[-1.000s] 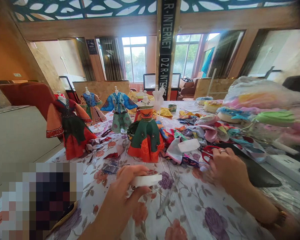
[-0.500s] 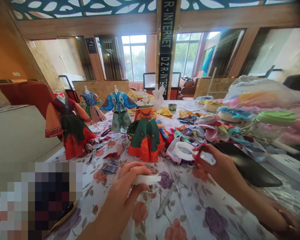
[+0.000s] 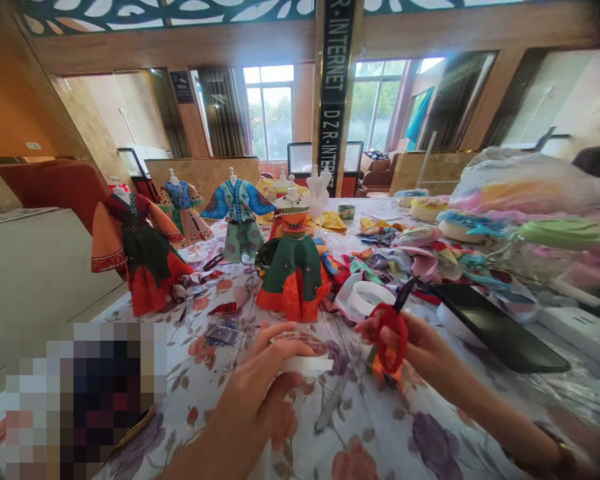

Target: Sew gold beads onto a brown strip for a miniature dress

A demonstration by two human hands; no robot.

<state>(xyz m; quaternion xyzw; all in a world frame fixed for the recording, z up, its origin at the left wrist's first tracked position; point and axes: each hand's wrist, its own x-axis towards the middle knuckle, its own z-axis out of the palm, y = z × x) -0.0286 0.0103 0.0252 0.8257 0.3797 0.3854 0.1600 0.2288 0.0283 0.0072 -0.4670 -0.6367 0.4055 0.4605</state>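
Note:
My left hand (image 3: 260,387) grips a white roll of tape (image 3: 306,363) with a strip of patterned trim lying on top of it, low over the flowered tablecloth (image 3: 360,440). My right hand (image 3: 420,350) holds red-handled scissors (image 3: 391,330), blades pointing up and away, just right of the roll. A second white tape roll (image 3: 369,298) lies on fabric scraps behind the scissors. A small mannequin in a green and orange dress (image 3: 294,267) stands right behind both hands.
More dressed mannequins stand at the left: a red and dark one (image 3: 140,257), a blue one (image 3: 239,217). Heaps of fabric scraps (image 3: 420,257) and plastic bags (image 3: 530,193) fill the right. A dark tablet (image 3: 495,327) lies at the right.
My right hand picked up the red scissors from the fabric pile and brought them left and nearer to the tape roll. My left hand lifted the roll slightly.

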